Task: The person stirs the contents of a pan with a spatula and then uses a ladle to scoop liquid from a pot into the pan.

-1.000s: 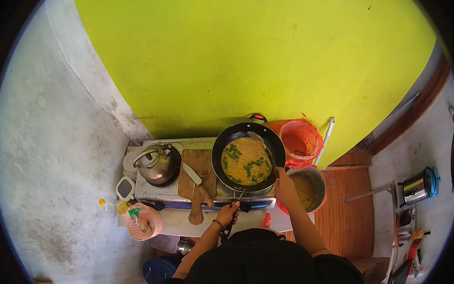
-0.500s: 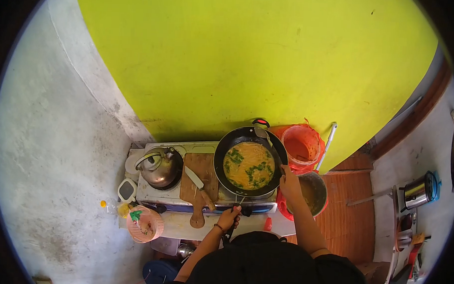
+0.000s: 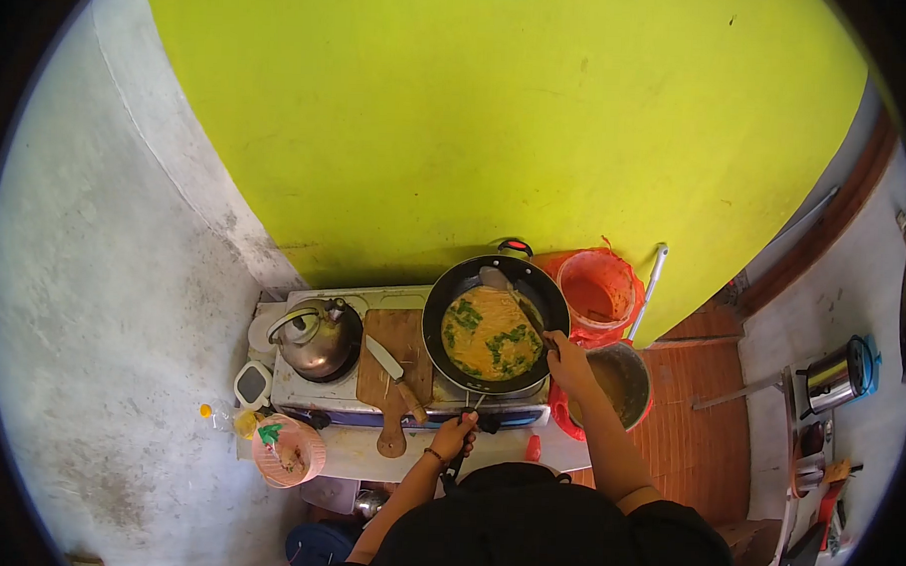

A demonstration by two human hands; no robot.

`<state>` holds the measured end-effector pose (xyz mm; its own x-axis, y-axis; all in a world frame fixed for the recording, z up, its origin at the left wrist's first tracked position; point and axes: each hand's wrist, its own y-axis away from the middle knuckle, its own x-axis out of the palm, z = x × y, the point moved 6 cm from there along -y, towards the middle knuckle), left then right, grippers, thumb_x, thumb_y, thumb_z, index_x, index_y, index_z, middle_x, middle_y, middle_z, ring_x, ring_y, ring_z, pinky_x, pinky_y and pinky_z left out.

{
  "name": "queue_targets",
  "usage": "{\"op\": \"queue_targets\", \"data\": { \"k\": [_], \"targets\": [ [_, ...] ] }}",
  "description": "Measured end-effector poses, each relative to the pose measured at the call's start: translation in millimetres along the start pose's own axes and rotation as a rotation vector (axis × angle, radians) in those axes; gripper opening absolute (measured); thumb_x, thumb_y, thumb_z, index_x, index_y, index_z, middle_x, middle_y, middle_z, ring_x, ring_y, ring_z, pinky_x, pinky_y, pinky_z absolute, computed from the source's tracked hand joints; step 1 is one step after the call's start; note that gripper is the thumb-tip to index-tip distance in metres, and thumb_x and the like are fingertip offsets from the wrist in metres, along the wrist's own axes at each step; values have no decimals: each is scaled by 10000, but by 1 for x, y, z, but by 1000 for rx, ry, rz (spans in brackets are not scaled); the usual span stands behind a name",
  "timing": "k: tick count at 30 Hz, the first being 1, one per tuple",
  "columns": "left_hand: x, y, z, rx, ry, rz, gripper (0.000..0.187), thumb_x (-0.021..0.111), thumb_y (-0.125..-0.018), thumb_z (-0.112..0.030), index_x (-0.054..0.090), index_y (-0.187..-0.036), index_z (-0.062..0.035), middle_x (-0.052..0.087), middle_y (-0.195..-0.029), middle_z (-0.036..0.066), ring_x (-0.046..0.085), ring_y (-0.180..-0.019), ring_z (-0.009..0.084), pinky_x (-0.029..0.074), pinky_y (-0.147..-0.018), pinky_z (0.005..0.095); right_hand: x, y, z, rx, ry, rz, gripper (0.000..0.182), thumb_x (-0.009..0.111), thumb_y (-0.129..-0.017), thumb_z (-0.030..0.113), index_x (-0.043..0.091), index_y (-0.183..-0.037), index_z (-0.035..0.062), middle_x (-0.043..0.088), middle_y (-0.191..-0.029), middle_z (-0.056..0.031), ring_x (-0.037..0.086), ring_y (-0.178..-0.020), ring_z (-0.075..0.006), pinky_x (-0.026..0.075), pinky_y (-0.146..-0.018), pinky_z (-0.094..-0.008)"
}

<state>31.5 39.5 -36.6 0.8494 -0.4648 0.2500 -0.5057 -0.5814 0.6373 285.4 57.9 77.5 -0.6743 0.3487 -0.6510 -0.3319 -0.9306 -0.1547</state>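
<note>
My left hand (image 3: 454, 438) is wrapped round the handle of a black frying pan (image 3: 440, 308) on the stove's right side. Inside the pan lies a yellow omelette (image 3: 486, 334) with patches of green leaves on top. My right hand (image 3: 568, 365) is closed on a spatula (image 3: 518, 297), reaching in over the pan's right rim. The spatula's flat head rests at the far edge of the omelette. To the left of the pan, a knife (image 3: 385, 357) lies across a wooden cutting board (image 3: 404, 326).
A metal kettle (image 3: 316, 343) sits on the left burner of the stove (image 3: 294, 392). A pink basket (image 3: 313, 448) stands at the left front. Right of the pan are a red bucket (image 3: 613, 279) and a pot (image 3: 641, 377) holding liquid. A yellow-green wall (image 3: 499, 115) rises behind.
My right hand has moved slightly left and down with the spatula, whose head has shifted left along the far side of the pan. My left hand keeps hold of the pan handle.
</note>
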Motion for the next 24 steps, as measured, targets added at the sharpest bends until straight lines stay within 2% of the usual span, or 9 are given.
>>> {"op": "queue_targets", "data": {
  "k": [2,5,8,11,14,17,20,24],
  "targets": [
    [0,0,0,5,-4,7,402,518,-831,-448,490,-747,-55,434,-569,0,430,-443,99,358,-415,243,0,-1,1,56,-34,64,341,432,-777,56,467,-1115,27,569,-966,-233,558,-917,-351,431,-780,-379],
    [-1,-3,3,-2,1,1,399,518,-830,-449,487,-752,-59,434,-567,-2,427,-443,96,357,-415,240,-2,-3,-3,-14,12,-58,331,437,-778,60,478,-1105,29,575,-951,-224,572,-895,-334,434,-769,-358],
    [-2,-4,4,-6,11,17,397,519,-830,-449,488,-759,-60,437,-567,-3,427,-443,94,359,-417,237,0,-5,-6,-6,-17,-38,330,438,-776,60,480,-1103,30,575,-948,-223,578,-877,-330,438,-758,-354],
    [-2,-3,3,-12,-10,-6,396,519,-831,-447,489,-762,-57,439,-569,-5,427,-443,92,360,-417,235,4,-5,-5,57,-19,93,327,437,-777,60,479,-1100,29,572,-957,-229,574,-894,-338,441,-762,-364],
    [-1,-1,0,-27,-17,-6,400,520,-830,-448,489,-767,-54,438,-568,-7,428,-444,90,363,-418,233,1,-4,-4,69,-55,46,328,439,-774,60,478,-1098,28,574,-942,-230,577,-883,-342,446,-749,-364],
    [-2,-2,2,-10,-16,8,403,519,-830,-449,489,-768,-52,438,-568,-7,430,-446,91,365,-416,235,1,-3,-2,-23,15,-59,320,443,-773,63,488,-1088,29,580,-911,-221,590,-828,-315,446,-724,-346],
    [0,0,0,-39,6,10,382,535,-821,-438,464,-773,-65,427,-563,-3,418,-453,94,374,-432,243,14,-6,-11,-12,-18,19,320,443,-773,61,490,-1088,26,581,-919,-219,589,-832,-314,445,-735,-346],
    [0,0,0,-23,-4,10,387,533,-822,-442,471,-769,-64,433,-564,-4,422,-450,93,373,-427,242,3,-4,3,64,-48,22,329,445,-773,63,491,-1096,25,579,-941,-222,579,-875,-328,440,-769,-361]
  ]
}}
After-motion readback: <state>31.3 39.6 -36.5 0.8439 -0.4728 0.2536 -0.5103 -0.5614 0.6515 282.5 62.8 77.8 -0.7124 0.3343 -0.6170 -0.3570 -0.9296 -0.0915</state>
